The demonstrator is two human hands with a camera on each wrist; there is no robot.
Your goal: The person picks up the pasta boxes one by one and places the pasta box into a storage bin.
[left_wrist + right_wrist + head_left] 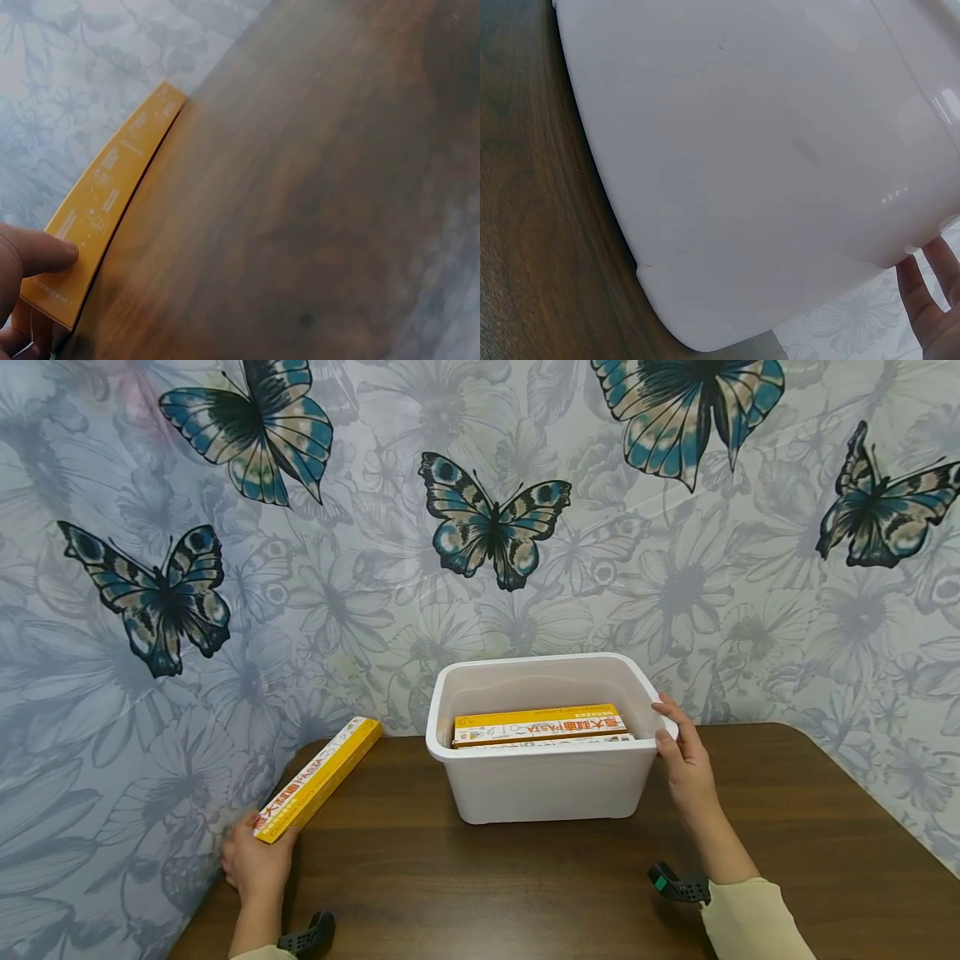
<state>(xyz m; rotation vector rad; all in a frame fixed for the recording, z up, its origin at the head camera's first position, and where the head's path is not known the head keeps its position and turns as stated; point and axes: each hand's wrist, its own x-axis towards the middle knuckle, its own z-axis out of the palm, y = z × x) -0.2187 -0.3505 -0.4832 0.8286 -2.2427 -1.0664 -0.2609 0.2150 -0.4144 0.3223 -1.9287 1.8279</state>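
Observation:
A long yellow pasta box (318,781) with white and red printing is held at its near end by my left hand (258,860), over the table's left edge. In the left wrist view the thumb (45,251) lies across the printed yellow side of that box (120,187). At the right, my right hand (686,764) grips the rim of a white plastic bin (547,789), thumb on the near side. The right wrist view shows the bin's wall (727,165) close up, with fingertips (911,281) at its edge. Similar yellow pasta boxes (540,720) lie inside the bin.
The bin stands on a dark brown wooden table (465,893) near its back edge. Right behind is a wall covering (360,610) printed with flowers and butterflies. Dark bands (678,887) circle both wrists.

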